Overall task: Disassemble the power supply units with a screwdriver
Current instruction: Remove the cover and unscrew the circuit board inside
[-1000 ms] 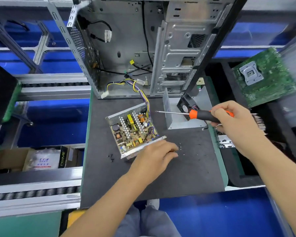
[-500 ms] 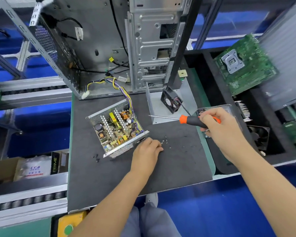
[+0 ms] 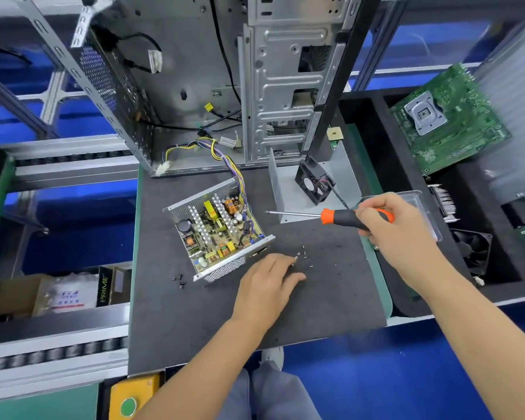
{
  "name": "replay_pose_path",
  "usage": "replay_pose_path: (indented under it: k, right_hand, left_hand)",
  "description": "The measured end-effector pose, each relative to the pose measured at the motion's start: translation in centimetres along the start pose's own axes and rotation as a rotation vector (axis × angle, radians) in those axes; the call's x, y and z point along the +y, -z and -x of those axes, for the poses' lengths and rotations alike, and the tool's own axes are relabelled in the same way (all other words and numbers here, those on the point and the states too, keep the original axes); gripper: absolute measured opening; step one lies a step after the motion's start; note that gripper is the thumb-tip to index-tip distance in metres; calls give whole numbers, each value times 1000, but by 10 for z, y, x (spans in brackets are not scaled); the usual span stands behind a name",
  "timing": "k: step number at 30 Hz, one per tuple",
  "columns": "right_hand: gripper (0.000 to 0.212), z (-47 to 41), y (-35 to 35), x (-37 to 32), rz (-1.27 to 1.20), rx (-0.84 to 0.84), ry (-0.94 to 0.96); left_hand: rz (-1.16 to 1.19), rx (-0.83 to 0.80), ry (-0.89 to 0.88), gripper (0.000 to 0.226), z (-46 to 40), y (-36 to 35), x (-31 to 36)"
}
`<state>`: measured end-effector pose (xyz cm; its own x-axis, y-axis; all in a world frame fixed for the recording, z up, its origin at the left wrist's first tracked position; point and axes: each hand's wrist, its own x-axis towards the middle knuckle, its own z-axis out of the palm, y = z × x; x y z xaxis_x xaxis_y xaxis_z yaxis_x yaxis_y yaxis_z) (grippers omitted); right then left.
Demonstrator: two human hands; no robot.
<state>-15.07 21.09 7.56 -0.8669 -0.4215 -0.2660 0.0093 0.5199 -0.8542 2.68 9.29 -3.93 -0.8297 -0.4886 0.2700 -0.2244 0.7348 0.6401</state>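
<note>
Black foam mat [image 3: 315,298] — opened power supply unit [image 3: 219,234], scattered screws [image 3: 303,254].

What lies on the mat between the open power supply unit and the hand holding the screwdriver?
In the head view, loose screws lie scattered on the dark mat between the power supply unit and the right hand; the screwdriver shaft hangs above.
</note>
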Motion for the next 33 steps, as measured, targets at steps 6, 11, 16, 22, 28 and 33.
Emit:
replay_pose_path:
  k: [6,11,16,22,28,33]
  right_hand:
    - [4,-5,-9,-11,228,-10,117]
    - [9,-8,-19,-23,381,-56,212]
    - [11,-13,-26,-32,450,-90,242]
    - [17,-14,-34,-38,584,-114,273]
    - [19,-19,-38,-44,585,-141,279]
    - [18,-22,-40,-48,592,-188,291]
  left_hand:
    - [42,282,-178,22,-4,44,-6]
    - [-73,-62,14,61,-32,80,-32]
    - [-294,-417,25,95,-66,80,-47]
    - [-529,-483,-13,87,-71,75,-56]
    - [-533,-459,-23,82,-71,73,-57]
    - [-557,-495,-18,86,-72,73,-56]
